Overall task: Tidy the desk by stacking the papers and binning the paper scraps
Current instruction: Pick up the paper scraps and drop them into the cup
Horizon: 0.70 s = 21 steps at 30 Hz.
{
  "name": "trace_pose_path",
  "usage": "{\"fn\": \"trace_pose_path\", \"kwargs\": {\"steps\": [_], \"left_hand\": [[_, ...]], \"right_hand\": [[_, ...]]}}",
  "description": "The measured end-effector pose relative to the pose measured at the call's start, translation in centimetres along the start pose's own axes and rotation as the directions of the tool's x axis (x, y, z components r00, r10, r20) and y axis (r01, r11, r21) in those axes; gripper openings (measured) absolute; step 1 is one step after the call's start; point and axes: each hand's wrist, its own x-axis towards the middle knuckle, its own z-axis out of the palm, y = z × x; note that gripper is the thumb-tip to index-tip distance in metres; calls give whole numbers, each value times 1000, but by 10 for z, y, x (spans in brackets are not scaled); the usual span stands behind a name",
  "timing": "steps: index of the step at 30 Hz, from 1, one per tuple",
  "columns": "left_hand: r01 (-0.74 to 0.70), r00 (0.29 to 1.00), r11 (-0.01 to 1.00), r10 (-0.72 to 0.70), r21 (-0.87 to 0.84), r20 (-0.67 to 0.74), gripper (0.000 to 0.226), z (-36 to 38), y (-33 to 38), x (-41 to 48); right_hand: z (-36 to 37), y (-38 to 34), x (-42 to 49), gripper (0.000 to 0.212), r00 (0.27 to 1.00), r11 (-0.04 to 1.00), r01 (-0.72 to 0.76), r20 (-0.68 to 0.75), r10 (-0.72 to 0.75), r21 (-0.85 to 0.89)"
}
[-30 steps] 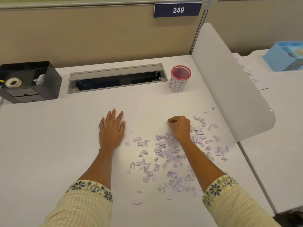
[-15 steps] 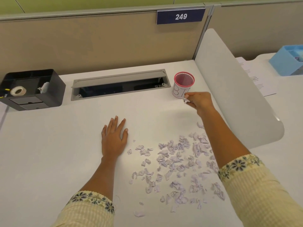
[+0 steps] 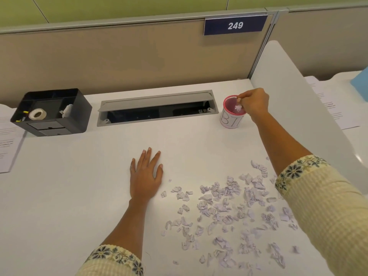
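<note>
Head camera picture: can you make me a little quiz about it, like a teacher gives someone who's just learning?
1. True or false: the left hand lies flat on the desk, fingers straight.
2. Pick one: the right hand, with a paper scrap at its curled fingers, is above
A. the black organiser
B. the pink bin
C. the long cable slot
3. Fill the gap: the blue sign on the partition reads ___.

Key: 1 true; 2 B; 3 249.
</note>
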Motion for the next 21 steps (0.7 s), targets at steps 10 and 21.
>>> {"fn": "trace_pose_path", "kwargs": {"steps": [10, 21], "left_hand": [[3, 1000, 1000, -3, 27, -2, 54, 2, -1, 2], [9, 1000, 1000, -9, 11, -5, 52, 3, -3, 1]], "right_hand": [[6, 1, -5, 26, 996, 996, 94, 14, -94, -13], [22, 15, -63, 20, 931, 925, 332, -221, -291, 184]]}}
